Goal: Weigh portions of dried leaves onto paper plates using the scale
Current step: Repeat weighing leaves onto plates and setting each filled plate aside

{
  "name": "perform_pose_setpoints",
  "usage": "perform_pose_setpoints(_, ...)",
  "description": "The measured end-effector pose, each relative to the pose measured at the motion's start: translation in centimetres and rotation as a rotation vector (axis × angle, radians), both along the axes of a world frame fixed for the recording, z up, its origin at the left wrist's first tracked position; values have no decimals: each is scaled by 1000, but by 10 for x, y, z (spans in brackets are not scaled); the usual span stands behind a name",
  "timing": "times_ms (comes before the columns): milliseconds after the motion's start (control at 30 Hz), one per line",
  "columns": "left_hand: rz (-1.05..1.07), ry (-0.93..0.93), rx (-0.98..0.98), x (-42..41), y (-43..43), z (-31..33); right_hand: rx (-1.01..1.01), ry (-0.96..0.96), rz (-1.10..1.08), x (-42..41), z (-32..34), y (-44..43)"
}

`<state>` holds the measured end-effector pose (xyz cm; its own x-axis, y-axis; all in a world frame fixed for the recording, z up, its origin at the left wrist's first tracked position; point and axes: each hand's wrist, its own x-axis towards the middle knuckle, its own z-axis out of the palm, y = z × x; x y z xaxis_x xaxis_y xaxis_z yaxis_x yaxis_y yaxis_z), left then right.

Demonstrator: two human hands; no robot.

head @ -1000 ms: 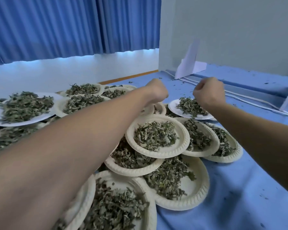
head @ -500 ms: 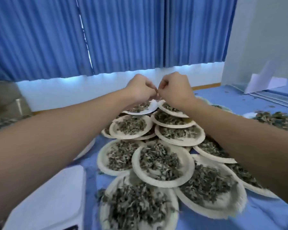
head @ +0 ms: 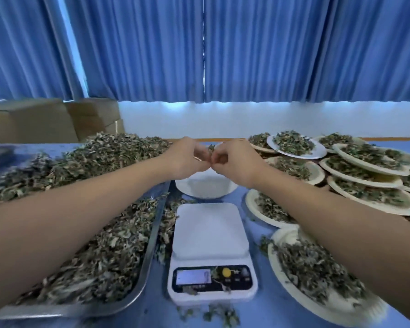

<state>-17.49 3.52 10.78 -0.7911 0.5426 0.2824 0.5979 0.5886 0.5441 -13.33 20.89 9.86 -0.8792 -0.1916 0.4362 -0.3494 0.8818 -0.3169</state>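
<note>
Left hand [head: 187,159] and right hand [head: 232,159]: both raised ahead at mid-frame, fingers curled inward, knuckles meeting or all but meeting. Whether either pinches anything cannot be told.

Directly beneath the hands: a white plate [head: 205,189] on the blue bench [head: 258,311], no leaves visible on it.

Just nearer than that plate: the scale [head: 210,235], platform bare. Its display is lit but unreadable. A few leaf scraps [head: 217,274] lie on the control panel.

Left of the scale: a metal tray [head: 152,245] heaped with dried leaves [head: 100,233], with loose bits spilled between tray and scale. The left forearm crosses above it.

Right of the scale: filled plates [head: 365,185], overlapping and stacked, reaching toward the far edge. The nearest one [head: 317,275] lies partly under the right forearm.

Background: blue curtain [head: 246,48]; cardboard boxes [head: 45,119] at far left.
</note>
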Motion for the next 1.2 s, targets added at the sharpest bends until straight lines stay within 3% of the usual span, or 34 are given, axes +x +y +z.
perform_pose_setpoints(133,-49,116,-230,-10,-20,-14,152,-171,68,-7,-10,-5)
perform_pose_setpoints(333,-142,157,-352,-20,-23,-32,235,-276,93,-16,-18,3)
perform_pose_setpoints(767,-235,152,-275,-45,-28,-35,96,-313,232,-34,-12,12)
perform_pose_setpoints(1067,-293,168,-256,-53,-32,-35,264,-241,318,-36,-15,15)
perform_pose_setpoints(1200,-299,169,-279,-52,-32,-34,430,-132,328,-34,-17,15)
